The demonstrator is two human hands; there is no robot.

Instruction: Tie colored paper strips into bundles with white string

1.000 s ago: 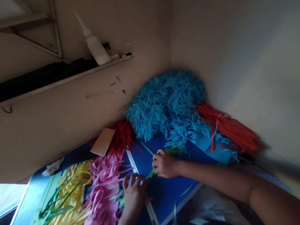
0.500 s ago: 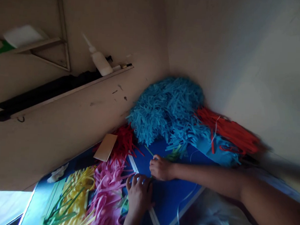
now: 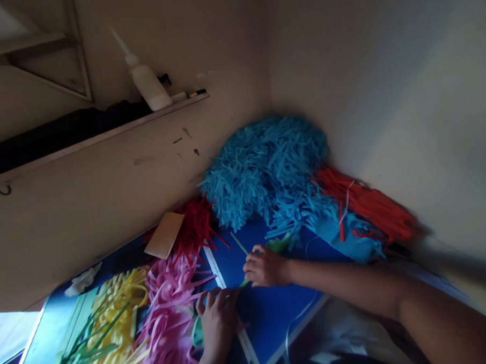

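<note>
My right hand (image 3: 265,267) rests on the blue sheet (image 3: 278,307), its fingers curled around a thin green paper strip (image 3: 243,283). My left hand (image 3: 216,317) is just below it, fingers bent and pinching the lower end of the same green strip beside a white ruler (image 3: 229,305). The strip runs diagonally between the two hands. Pink paper strips (image 3: 168,313) lie right beside my left hand.
A big heap of light blue strips (image 3: 267,169) fills the corner, with orange-red strips (image 3: 371,206) to its right. Dark red strips (image 3: 196,225), a tan card (image 3: 165,235), yellow strips (image 3: 118,311) and green strips (image 3: 87,341) lie left. A white glue bottle (image 3: 145,81) stands on the wall ledge.
The view shifted slightly. My left hand slid a little down and left along the ruler; the right hand stayed closed on the green strip.
</note>
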